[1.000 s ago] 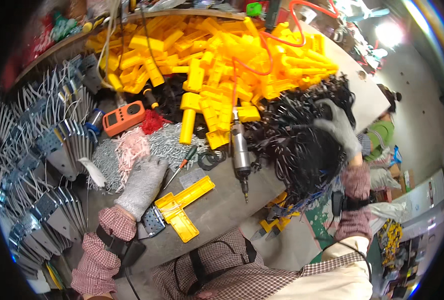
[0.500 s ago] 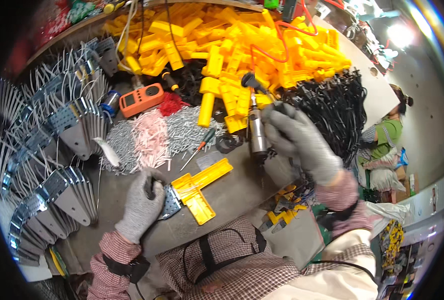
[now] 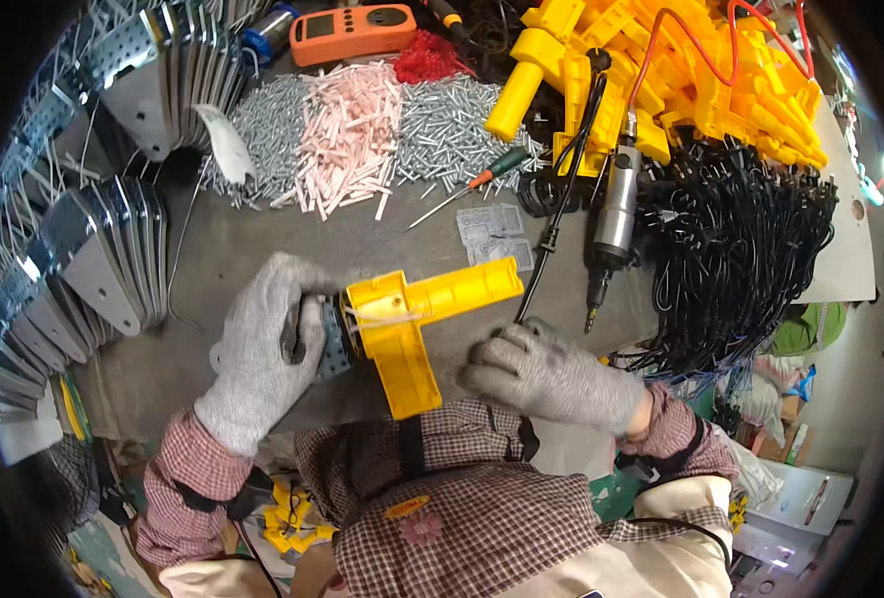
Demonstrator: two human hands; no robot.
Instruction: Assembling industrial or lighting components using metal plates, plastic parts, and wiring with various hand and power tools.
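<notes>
A yellow plastic tool housing [image 3: 417,319] shaped like a pistol grip lies on the grey bench [image 3: 223,249] in front of me. My left hand [image 3: 263,349], in a grey knit glove, grips a perforated metal plate at the housing's left end. My right hand [image 3: 547,374], also gloved, rests fingers-down on the bench just right of the housing's handle; nothing shows in its grip. A silver electric screwdriver [image 3: 616,214] with a black cord lies farther right.
Heaps of silver screws [image 3: 452,120] and pink plastic pieces [image 3: 347,135] lie behind. More yellow housings [image 3: 661,70] pile at back right beside a tangle of black cables [image 3: 751,249]. Metal brackets [image 3: 93,259] line the left. An orange meter [image 3: 352,30] sits at the back.
My right hand has let go of the electric screwdriver, which now lies on the bench, and come down beside the housing. My left hand has closed on the housing's left end.
</notes>
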